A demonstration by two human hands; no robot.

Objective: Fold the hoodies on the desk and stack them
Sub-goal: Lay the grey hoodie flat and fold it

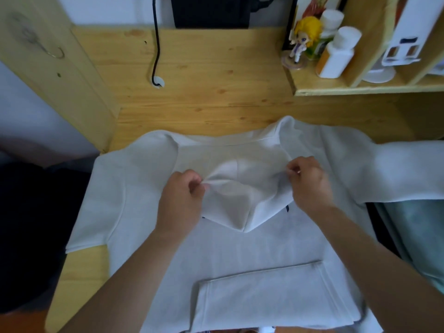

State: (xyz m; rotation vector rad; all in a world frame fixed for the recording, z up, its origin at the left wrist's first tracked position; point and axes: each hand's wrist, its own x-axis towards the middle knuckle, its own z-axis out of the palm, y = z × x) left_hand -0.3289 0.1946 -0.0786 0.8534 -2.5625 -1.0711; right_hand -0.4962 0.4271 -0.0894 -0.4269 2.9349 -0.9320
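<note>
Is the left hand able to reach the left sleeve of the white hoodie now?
Probably yes. The left sleeve lies flat and uncovered just beside the left hand, but that hand first must release its grip on the hood.

You see a plain white hoodie (240, 248) on the pale yellow wooden desk (204, 87); behind the hoodie, a black cable (156, 44).
</note>
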